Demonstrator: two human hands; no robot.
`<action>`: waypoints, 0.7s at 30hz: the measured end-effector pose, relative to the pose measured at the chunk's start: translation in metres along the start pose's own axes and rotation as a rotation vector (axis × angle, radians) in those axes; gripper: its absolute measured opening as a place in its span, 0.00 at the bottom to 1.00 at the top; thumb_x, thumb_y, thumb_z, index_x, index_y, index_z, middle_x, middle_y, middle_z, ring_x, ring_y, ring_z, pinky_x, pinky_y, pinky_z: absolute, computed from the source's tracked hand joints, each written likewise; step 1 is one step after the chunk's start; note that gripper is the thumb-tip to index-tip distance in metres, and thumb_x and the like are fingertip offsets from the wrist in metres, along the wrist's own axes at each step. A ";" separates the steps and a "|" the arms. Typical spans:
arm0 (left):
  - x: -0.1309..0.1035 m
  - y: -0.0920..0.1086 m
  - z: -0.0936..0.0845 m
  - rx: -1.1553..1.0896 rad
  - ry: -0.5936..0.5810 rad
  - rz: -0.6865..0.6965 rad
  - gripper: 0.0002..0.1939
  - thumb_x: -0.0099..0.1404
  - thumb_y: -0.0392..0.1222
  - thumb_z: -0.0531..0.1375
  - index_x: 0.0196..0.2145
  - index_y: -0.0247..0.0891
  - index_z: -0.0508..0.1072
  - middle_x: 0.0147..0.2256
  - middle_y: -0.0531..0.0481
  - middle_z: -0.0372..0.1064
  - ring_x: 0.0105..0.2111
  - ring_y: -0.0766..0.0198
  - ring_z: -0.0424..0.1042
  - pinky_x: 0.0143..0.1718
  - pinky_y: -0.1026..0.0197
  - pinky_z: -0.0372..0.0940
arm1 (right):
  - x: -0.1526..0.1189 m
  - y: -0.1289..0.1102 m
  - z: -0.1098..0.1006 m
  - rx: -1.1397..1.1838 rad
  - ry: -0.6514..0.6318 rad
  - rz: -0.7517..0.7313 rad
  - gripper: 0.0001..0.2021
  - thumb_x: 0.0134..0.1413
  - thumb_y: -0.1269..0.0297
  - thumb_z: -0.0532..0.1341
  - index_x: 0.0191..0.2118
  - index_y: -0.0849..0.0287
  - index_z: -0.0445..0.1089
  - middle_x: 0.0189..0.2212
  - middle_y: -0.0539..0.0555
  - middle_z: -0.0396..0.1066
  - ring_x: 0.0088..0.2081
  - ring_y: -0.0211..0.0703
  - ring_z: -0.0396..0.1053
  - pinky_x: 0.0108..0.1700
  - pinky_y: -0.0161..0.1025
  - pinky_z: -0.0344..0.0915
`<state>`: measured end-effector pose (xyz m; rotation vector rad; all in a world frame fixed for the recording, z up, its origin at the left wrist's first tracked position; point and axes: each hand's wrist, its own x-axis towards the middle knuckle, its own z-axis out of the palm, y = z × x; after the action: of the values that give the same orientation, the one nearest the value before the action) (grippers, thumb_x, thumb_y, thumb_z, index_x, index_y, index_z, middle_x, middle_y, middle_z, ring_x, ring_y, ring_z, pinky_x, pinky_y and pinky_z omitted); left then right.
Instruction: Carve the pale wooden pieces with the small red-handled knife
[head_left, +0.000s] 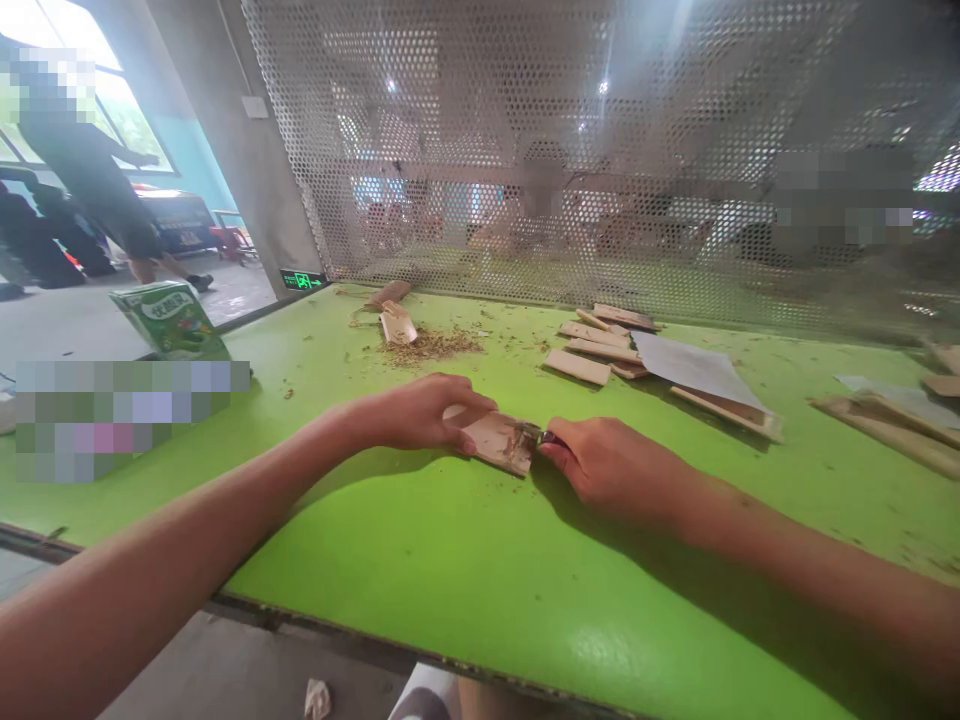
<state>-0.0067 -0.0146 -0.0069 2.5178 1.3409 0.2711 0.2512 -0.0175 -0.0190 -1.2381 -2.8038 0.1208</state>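
Note:
My left hand [424,410] is closed on the left end of a small, pale piece of wood [495,438], which rests on the green tabletop [360,530]. The near right part of that wood looks rough and darker, with crumbs of shavings on it. Gripped in my right hand [611,460] is a small hand tool [550,438] with a dark handle and a metal tip. Its tip touches or sits just over the wood's right end; the exact contact is too small to make out. Most of the handle is hidden by my fingers.
Behind my hands lie wood shavings [435,345] beside a wood piece [397,323]. Several wood strips [577,367] and a white sheet [697,370] lie back right. A green carton [176,318] stands left. A perforated metal screen [465,150] borders the back. A person [97,170] is far left.

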 end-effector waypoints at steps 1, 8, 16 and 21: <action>0.000 0.000 0.000 0.004 0.004 -0.001 0.27 0.59 0.52 0.63 0.54 0.42 0.71 0.46 0.47 0.69 0.46 0.57 0.67 0.46 0.59 0.59 | 0.000 -0.001 -0.001 0.006 -0.011 -0.002 0.20 0.67 0.55 0.44 0.34 0.60 0.68 0.25 0.55 0.70 0.22 0.37 0.58 0.25 0.38 0.45; 0.000 0.000 0.002 0.012 -0.002 -0.028 0.27 0.59 0.51 0.64 0.55 0.41 0.70 0.48 0.46 0.69 0.47 0.57 0.66 0.48 0.57 0.59 | 0.005 0.001 -0.008 0.062 -0.078 -0.031 0.20 0.66 0.55 0.45 0.34 0.60 0.69 0.26 0.56 0.71 0.22 0.38 0.60 0.26 0.37 0.49; -0.001 0.004 0.001 0.025 -0.020 -0.044 0.27 0.60 0.50 0.62 0.56 0.40 0.69 0.49 0.45 0.68 0.49 0.55 0.66 0.49 0.57 0.59 | 0.005 0.002 -0.006 0.086 -0.096 -0.022 0.20 0.65 0.54 0.44 0.32 0.59 0.67 0.25 0.55 0.70 0.22 0.38 0.60 0.25 0.37 0.49; -0.001 0.006 0.000 0.035 -0.025 -0.039 0.26 0.62 0.49 0.61 0.56 0.40 0.69 0.49 0.45 0.68 0.49 0.55 0.66 0.49 0.56 0.59 | 0.003 -0.002 -0.007 0.110 -0.117 0.001 0.19 0.65 0.55 0.45 0.31 0.58 0.66 0.25 0.55 0.70 0.22 0.38 0.60 0.26 0.37 0.50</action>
<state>-0.0024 -0.0192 -0.0053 2.5114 1.3957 0.2098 0.2482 -0.0165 -0.0121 -1.2462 -2.8491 0.3541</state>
